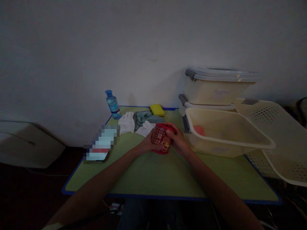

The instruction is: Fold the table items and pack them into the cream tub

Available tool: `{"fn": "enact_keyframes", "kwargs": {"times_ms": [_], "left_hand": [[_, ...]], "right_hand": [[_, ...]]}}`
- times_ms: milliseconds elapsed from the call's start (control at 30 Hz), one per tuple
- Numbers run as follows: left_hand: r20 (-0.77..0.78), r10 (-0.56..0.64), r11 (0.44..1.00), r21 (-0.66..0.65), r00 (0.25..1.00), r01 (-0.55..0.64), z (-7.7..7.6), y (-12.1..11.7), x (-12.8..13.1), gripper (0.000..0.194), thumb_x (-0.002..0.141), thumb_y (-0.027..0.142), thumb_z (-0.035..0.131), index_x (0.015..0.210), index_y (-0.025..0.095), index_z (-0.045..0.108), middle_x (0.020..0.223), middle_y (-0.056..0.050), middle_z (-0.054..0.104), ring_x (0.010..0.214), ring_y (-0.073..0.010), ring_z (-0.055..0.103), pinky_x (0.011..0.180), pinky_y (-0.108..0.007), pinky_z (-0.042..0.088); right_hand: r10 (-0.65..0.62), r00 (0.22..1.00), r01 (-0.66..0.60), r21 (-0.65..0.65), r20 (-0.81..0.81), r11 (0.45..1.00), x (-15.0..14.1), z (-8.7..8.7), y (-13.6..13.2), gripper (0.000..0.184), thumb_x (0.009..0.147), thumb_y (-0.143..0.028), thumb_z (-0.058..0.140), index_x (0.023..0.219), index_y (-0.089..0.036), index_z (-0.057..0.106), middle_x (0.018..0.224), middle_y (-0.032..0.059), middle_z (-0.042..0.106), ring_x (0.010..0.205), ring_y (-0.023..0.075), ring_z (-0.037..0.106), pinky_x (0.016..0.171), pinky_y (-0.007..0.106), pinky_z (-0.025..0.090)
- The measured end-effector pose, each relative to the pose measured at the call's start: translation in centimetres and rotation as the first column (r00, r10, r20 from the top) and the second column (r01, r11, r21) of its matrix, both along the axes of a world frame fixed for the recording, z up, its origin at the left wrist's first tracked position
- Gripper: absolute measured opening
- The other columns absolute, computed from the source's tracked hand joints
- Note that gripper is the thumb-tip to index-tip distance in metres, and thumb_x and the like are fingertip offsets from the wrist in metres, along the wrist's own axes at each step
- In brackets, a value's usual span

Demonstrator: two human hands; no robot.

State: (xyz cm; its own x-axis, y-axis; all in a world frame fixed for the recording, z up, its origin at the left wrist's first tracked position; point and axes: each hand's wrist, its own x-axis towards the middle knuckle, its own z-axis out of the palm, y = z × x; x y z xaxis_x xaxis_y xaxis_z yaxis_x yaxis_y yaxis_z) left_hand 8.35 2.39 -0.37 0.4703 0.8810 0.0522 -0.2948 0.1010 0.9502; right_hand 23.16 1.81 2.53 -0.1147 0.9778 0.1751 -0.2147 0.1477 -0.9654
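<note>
A red cylindrical container (162, 138) with a gold pattern and lettering is held over the middle of the green table (153, 179). My left hand (145, 145) wraps round its left side, thumb across the lower front. From the right, my right hand (178, 137) grips the upper side, with fingers over the top edge. The container leans slightly. Just behind it lie a pair of white gloves (126, 123) and a grey-green cloth (145, 118). What is inside the container cannot be seen.
A blue bottle (113, 103) stands at the back left, a yellow sponge (157, 110) at the back. A blurred-out phone (102, 143) lies left. An open bin (225, 148) with something pink inside, stacked lidded boxes (218, 91) and a perforated white basket (280, 127) occupy the right.
</note>
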Motion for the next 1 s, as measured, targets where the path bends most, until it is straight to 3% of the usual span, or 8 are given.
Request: {"fn": "enact_keyframes", "kwargs": {"times_ms": [300,567,1000], "left_hand": [[-0.021,-0.013,0.987,0.157,1.0,0.016,-0.3,0.0,0.1,0.091,0.043,0.024,0.083,0.124,0.019,0.04,0.12,-0.01,0.051,0.111,-0.0307,0.048,0.093,-0.044,0.04],[-0.039,-0.028,0.995,0.097,0.999,0.031,-0.2,-0.1,0.1,0.092,0.04,0.023,0.085,0.121,0.017,0.041,0.116,-0.011,0.054,0.109,-0.0299,0.051,0.093,-0.045,0.04],[-0.004,-0.037,0.995,0.095,0.999,0.037,-0.7,-0.1,0.1,0.086,0.042,0.02,0.083,0.118,0.018,0.044,0.11,-0.008,0.059,0.104,-0.0295,0.055,0.087,-0.043,0.045]], "right_hand": [[-0.046,0.999,0.046,0.009,-0.022,0.999,-0.2,0.2,-0.5,0.027,0.057,-0.038,0.072,0.08,-0.024,0.064,0.096,0.0012,0.066,0.089,0.0196,0.058,0.077,0.034,0.047],[-0.136,0.991,0.136,0.014,-0.012,0.991,-0.4,-0.6,0.0,0.022,0.055,-0.039,0.073,0.067,-0.024,0.064,0.09,0.0015,0.068,0.086,0.0206,0.061,0.077,0.037,0.048],[-0.161,0.987,0.161,-0.024,-0.003,0.987,-0.4,-0.4,-0.2,0.024,0.052,-0.038,0.075,0.067,-0.022,0.066,0.084,0.0022,0.068,0.079,0.0188,0.062,0.074,0.035,0.049]]}}
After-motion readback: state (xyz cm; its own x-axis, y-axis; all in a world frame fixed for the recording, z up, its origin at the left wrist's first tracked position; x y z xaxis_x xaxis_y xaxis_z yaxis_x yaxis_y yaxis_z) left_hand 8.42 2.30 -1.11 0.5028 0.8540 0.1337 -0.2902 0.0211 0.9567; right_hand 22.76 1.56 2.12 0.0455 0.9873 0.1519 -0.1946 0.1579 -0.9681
